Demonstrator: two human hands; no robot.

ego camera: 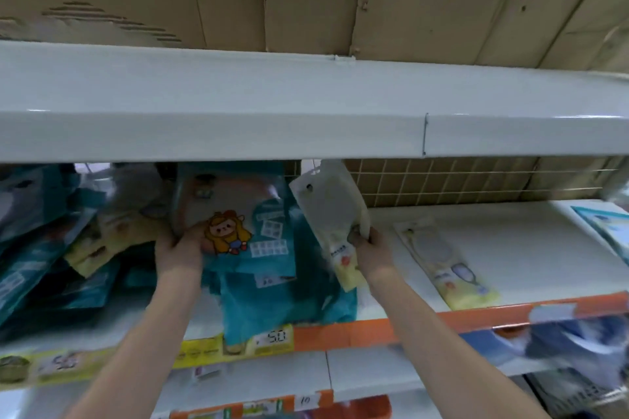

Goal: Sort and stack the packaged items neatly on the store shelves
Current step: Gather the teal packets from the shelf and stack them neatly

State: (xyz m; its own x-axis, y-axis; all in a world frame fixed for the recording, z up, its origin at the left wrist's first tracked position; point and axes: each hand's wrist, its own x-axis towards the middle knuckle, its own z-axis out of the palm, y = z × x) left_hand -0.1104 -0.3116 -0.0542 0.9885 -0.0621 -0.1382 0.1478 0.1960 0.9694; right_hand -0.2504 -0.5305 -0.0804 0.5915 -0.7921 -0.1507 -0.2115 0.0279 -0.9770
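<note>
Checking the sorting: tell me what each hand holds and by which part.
The left hand grips the teal cartoon package at its lower left edge. The right hand pinches the white-and-yellow pouch near its middle, at its right edge.

Evenly lit from overhead, glare along the upper shelf (306,133) front; motion-blurred at left and right edges, lines bowed.

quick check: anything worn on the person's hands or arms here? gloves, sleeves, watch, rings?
Nothing worn shows. The left hand and right hand are bare, with no gloves. Both forearms are bare up to the frame's bottom edge, with no sleeve cuff, watch or wristband in view. Motion blur makes rings hard to rule out.
</note>
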